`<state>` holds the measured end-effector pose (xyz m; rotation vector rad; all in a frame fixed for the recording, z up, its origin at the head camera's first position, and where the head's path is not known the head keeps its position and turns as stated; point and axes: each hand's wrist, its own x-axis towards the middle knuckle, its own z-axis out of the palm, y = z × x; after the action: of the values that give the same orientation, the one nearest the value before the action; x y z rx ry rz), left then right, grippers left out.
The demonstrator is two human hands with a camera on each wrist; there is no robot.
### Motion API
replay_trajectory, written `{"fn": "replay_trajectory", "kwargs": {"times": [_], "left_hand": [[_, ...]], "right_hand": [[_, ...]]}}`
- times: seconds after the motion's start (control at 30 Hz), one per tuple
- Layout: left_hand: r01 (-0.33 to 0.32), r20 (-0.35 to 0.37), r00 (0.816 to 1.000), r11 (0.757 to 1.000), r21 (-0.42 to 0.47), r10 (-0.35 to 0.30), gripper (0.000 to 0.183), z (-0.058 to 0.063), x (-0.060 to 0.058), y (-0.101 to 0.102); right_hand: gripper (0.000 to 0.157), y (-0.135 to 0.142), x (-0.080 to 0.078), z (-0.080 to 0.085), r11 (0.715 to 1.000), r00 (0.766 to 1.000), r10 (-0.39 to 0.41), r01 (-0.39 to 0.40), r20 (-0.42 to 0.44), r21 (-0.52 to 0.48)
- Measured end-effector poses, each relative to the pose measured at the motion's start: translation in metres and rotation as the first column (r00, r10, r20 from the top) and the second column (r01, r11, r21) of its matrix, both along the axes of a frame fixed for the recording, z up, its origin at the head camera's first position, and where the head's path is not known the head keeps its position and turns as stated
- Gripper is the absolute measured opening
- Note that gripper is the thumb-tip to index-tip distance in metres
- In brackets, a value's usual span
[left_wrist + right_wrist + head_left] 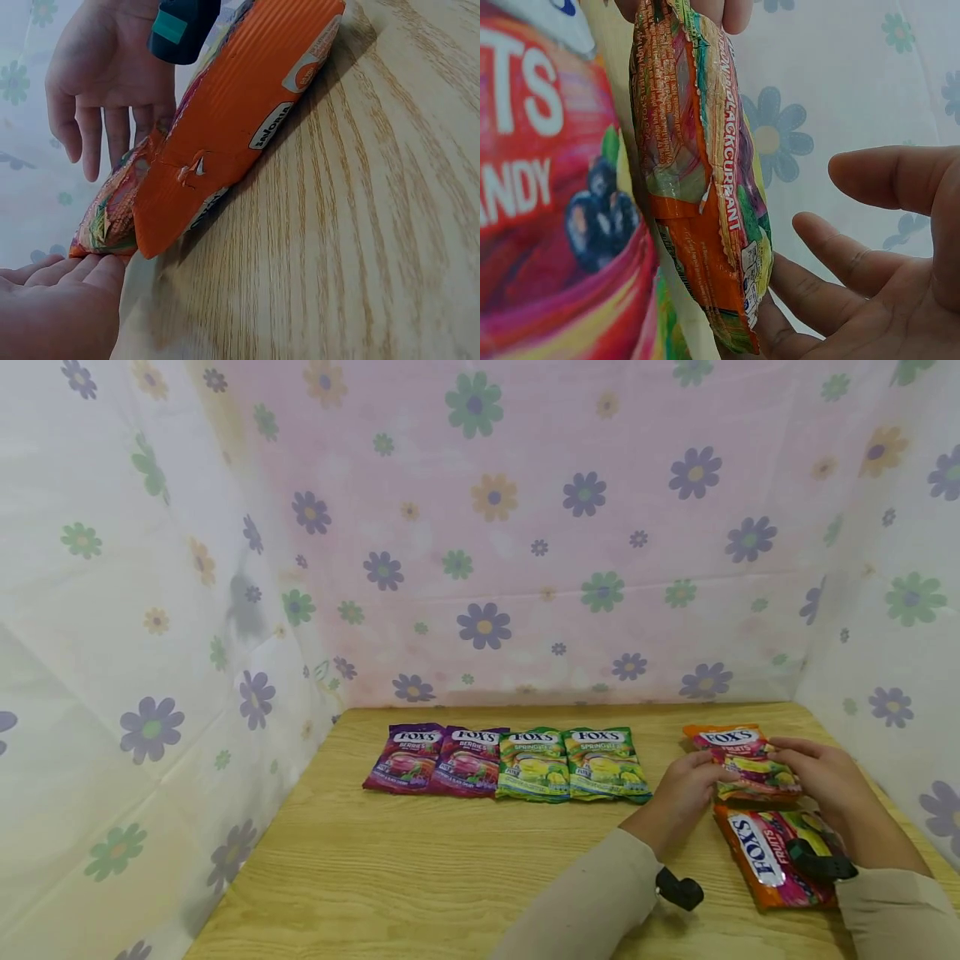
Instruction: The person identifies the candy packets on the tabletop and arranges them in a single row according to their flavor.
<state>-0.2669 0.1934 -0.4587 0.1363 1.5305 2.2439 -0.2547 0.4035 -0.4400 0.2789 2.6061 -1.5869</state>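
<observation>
An orange Fox's Fruits candy bag lies at the table's right, between both hands. My left hand touches its left edge, fingers nearly straight at the bag in the left wrist view. At the bag's right side is my right hand; its fingers are spread, the lower ones against the bag, the thumb standing apart. A second orange Fox's Fruits bag lies turned sideways in front of the first, partly under the right wrist. Its orange back shows in the left wrist view.
Left of the hands, two purple Berries bags and two green Spring Tea bags lie in one row on the wooden table. Flower-patterned cloth walls the back and sides. Each wrist wears a small black camera.
</observation>
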Motion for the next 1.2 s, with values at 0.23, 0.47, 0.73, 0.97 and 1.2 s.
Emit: {"fn": "replay_trajectory", "kwargs": {"times": [0.23,0.47,0.73,0.97,1.2], "left_hand": [[-0.027,-0.033,0.999,0.997,-0.069,0.025,0.054,0.004,0.000,-0.003],[-0.028,-0.091,0.996,0.990,-0.141,0.016,0.054,0.010,-0.001,-0.013],[-0.009,-0.118,0.993,0.999,-0.049,0.003,0.055,0.011,-0.008,-0.023],[-0.006,-0.146,0.989,0.999,-0.054,-0.002,0.054,0.012,-0.010,-0.034],[-0.026,-0.154,0.988,0.999,-0.048,0.018,0.052,0.007,-0.012,-0.047]], "right_hand": [[0.078,-0.004,0.001,0.004,1.000,0.999,0.001,-0.001,-0.041,-0.008],[0.076,-0.011,0.000,0.009,0.999,0.997,-0.012,0.015,-0.071,0.034],[0.072,-0.019,0.001,0.012,0.997,0.992,0.049,-0.042,-0.113,0.065],[0.068,-0.030,-0.001,0.010,0.995,0.987,0.074,-0.063,-0.141,0.083],[0.067,-0.046,-0.003,0.008,0.997,0.989,0.065,-0.059,-0.132,0.051]]}}
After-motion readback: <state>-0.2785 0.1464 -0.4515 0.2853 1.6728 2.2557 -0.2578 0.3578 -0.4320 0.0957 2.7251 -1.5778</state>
